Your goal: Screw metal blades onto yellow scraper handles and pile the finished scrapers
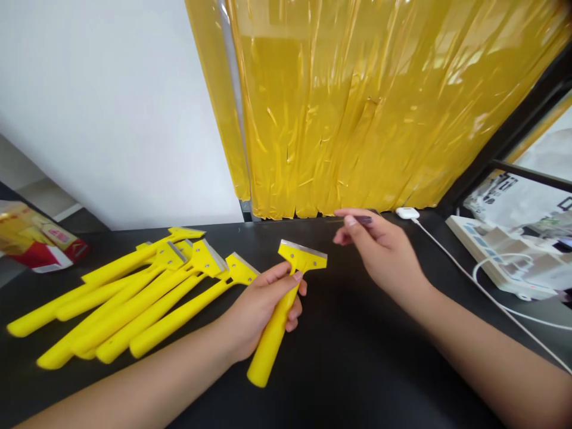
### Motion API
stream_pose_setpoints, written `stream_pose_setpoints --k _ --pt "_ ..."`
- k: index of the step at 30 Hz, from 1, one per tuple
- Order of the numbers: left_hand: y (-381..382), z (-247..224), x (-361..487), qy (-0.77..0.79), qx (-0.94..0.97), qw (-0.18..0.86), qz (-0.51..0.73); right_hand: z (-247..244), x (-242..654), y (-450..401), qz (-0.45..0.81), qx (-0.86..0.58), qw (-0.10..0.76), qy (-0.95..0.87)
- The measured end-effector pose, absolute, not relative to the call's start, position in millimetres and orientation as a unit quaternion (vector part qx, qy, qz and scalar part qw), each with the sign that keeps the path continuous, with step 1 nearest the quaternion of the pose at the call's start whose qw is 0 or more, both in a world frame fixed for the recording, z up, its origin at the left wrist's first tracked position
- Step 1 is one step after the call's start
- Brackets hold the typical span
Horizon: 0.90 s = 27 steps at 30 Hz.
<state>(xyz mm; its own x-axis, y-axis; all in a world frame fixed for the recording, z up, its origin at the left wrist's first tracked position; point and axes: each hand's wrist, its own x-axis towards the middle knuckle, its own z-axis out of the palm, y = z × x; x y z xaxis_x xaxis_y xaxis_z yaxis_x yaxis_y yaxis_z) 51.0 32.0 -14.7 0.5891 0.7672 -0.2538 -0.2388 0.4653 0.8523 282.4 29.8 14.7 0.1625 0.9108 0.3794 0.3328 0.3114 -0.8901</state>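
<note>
My left hand (270,304) is wrapped round the handle of a yellow scraper (271,342), its wide metal-edged head pointing up and away. To the right of that head, my right hand (379,247) is raised over the table, thumb and fingers pinched on a small dark object (364,220), too small to identify. The two hands are apart. On the left lies a pile of several yellow scrapers (134,298), their heads toward the middle and their handles toward the near left.
The table (339,369) is black. Yellow plastic strips (357,119) hang behind it, beside a white panel (120,107). A red and yellow box (42,238) is at the left. At the right are a white charger (407,213), its cable and a power strip (496,256).
</note>
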Motion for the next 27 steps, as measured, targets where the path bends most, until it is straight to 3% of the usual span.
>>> stream_pose_setpoints --k 10,18,27 --pt "37.8 -23.4 48.8 0.338 0.397 0.814 0.255 5.4 289.1 4.7 0.157 -0.541 0.535 -0.629" --pt "39.4 -28.0 49.9 0.376 0.372 0.819 0.223 2.8 294.7 2.0 0.135 -0.492 0.487 -0.709" --pt "36.6 -31.0 46.2 0.391 0.356 0.817 0.230 1.2 293.2 5.7 0.132 -0.510 0.495 -0.691"
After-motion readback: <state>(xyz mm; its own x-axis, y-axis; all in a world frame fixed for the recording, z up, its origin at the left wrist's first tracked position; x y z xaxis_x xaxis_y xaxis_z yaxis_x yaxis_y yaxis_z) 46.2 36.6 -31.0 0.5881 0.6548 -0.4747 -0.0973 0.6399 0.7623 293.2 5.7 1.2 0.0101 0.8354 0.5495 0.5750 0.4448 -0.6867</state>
